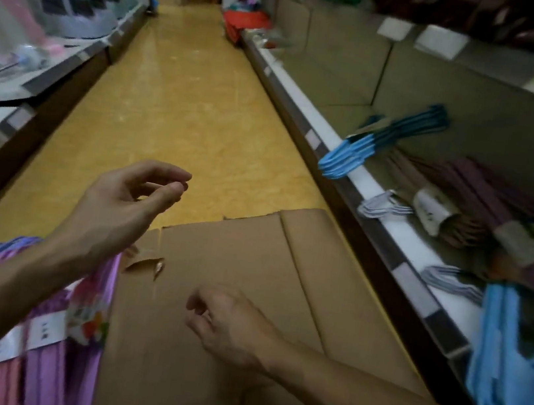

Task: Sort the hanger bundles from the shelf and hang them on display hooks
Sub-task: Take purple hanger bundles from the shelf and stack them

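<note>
- Hanger bundles on shelf (pixel 378 188), 3 o'clock: blue bundle (pixel 364 147) overhangs the shelf edge; purple bundles (pixel 488 197) with paper bands lie just beyond it; another blue bundle (pixel 507 370) at 4 o'clock.
- More banded bundles, pink and purple (pixel 38 352), at 8 o'clock, beside flat cardboard (pixel 248 269).
- Handling, judged: bundles probably light, stiff, plastic-smooth; individual hangers could slide within the band. Best hold looks like the banded middle or the gathered hooks (pixel 383 205), not one hanger.
- Left hand (pixel 127 199), 10 o'clock: raised, fingers loosely curled, thumb near fingertips, holding nothing.
- Right hand (pixel 226 328), 6 o'clock: over the cardboard, fingers relaxed and slightly bent, empty; contact with cardboard not discernible.
- No display hooks visible.
</note>
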`<state>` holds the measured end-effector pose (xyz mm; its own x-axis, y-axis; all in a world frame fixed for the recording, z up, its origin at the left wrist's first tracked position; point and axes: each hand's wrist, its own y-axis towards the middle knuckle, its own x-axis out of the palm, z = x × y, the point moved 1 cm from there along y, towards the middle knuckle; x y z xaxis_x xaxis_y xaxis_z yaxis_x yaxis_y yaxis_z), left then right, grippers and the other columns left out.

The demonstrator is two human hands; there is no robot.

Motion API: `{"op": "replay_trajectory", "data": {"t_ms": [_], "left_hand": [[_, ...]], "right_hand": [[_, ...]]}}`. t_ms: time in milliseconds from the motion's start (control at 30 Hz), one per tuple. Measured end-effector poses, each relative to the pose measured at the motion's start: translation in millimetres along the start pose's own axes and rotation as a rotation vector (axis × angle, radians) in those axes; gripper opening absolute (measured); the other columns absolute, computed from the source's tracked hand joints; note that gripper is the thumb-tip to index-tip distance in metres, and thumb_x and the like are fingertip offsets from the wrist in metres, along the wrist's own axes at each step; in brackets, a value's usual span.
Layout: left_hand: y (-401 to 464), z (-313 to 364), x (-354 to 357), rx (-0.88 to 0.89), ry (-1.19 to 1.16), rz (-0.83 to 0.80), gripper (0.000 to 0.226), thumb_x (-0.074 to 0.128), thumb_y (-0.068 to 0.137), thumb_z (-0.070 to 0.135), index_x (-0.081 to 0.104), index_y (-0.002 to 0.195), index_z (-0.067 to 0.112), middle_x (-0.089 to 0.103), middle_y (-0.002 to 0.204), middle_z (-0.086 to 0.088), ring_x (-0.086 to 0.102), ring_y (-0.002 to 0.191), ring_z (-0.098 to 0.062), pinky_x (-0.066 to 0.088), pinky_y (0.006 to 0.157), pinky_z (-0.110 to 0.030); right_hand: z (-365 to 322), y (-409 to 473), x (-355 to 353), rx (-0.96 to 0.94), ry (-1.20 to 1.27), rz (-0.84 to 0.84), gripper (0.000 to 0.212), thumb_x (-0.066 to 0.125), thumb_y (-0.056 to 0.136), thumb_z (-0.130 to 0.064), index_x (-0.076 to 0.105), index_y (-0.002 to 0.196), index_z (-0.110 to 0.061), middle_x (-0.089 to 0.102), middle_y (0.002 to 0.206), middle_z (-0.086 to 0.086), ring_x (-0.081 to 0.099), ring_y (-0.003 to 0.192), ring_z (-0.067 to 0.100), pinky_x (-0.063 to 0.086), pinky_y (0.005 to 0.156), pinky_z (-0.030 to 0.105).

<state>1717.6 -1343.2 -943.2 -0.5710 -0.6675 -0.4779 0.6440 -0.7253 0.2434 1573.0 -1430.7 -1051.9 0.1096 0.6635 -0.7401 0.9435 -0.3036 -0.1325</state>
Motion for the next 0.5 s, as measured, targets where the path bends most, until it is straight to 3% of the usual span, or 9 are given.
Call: {"op": "replay_trajectory", "data": {"t_ms": [200,367,500], "left_hand": [[9,41,68,0.084,-0.152,-0.086,0.017,0.059,0.094,0.032,0.069,0.106,0.038,0.071,0.105,0.020,0.068,0.096,0.001,0.051,0.079,-0.025],[15,66,130,0.093,-0.258,-0.161,0.017,0.060,0.094,0.029,0.069,0.106,0.038,0.072,0.103,0.019,0.068,0.095,-0.001,0.053,0.082,-0.029],[21,87,185,0.106,-0.321,-0.221,0.018,0.060,0.096,0.025,0.070,0.108,0.035,0.072,0.105,0.010,0.069,0.098,-0.008,0.055,0.083,-0.034]], "right_hand": [[51,-54,-83,0.035,-0.135,0.285,0.030,0.047,0.101,-0.030,0.059,0.126,-0.019,0.058,0.126,0.002,0.049,0.117,0.019,0.045,0.100,0.040],[109,-104,-163,0.247,-0.303,0.498,0.029,0.053,0.097,-0.030,0.058,0.123,-0.021,0.056,0.123,0.005,0.049,0.116,0.027,0.039,0.101,0.041],[147,-149,-208,0.455,-0.398,0.591,0.041,0.057,0.093,-0.040,0.050,0.131,-0.024,0.051,0.130,0.006,0.046,0.119,0.030,0.042,0.098,0.043]]}}
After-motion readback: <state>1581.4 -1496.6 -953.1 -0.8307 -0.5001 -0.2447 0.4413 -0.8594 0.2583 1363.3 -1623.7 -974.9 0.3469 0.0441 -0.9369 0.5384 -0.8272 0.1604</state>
